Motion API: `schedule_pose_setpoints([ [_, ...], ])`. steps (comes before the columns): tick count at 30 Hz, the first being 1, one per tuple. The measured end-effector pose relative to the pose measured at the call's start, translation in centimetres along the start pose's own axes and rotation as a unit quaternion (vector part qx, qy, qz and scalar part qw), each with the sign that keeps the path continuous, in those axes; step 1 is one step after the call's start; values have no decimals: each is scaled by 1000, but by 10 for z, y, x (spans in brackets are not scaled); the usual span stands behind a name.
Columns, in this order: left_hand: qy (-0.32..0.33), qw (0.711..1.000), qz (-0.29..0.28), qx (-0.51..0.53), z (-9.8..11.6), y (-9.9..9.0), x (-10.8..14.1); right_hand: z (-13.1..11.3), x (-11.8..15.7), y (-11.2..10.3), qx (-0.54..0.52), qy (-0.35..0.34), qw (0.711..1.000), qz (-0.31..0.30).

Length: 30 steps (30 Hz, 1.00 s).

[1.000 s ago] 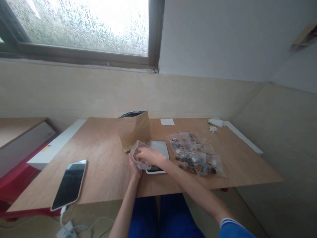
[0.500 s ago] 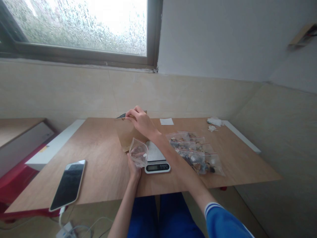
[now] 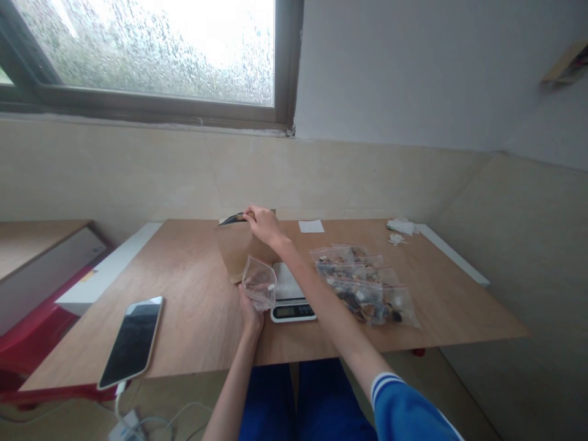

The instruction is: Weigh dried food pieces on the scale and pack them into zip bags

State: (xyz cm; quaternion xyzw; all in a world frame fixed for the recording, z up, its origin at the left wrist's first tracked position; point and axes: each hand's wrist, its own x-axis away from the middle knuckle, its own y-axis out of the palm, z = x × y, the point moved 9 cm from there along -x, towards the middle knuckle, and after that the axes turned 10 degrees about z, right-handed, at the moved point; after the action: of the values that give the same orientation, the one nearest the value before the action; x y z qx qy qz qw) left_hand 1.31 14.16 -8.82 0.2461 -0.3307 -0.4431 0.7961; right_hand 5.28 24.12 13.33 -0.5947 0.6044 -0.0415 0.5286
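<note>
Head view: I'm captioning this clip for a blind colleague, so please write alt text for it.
A person's left hand holds a clear plastic bag while the right hand grips the top edge of an upright kraft paper pouch. A digital scale sits beside them, next to zip bags of dark pieces, on a wooden table with a smartphone.

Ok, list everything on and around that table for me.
Table: one, light wood, under everything below.
Kraft paper pouch: one, brown, upright near the back.
Clear zip bag: one, transparent, held beside the pouch.
Digital scale: one, white with black display, mid-table.
Filled zip bags: several, clear with dark contents, overlapping right of the scale.
Paper slip: one, white, back edge.
Smartphone: one, black screen, front left.
Left hand: one, holding the clear zip bag.
Right hand: one, pinching the pouch's top edge.
</note>
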Motion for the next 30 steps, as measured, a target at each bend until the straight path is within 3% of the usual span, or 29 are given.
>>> schedule_pose_setpoints([
  [8, 2, 1000, 1, -23, -4, -5, -5, -15, 0, 7, 129, -22, 988, -81],
  [14, 16, 999, -1, -30, -4, -6, -6, -13, -1, 2, 134, -11, 991, -26],
  [19, 19, 998, 8, -52, -5, -10, -9, -25, 26, -14, 76, -56, 994, 53],
  [22, 19, 997, 22, -70, -9, -14, -11, -18, 60, -18, 51, -7, 996, 75],
  [28, 70, 991, 56, -100, -2, -23, -11, 31, 123, 5, -10, 174, 984, -43],
  [30, 91, 987, 51, -120, 6, -23, -7, 47, 132, 6, -58, 217, 974, -42],
])
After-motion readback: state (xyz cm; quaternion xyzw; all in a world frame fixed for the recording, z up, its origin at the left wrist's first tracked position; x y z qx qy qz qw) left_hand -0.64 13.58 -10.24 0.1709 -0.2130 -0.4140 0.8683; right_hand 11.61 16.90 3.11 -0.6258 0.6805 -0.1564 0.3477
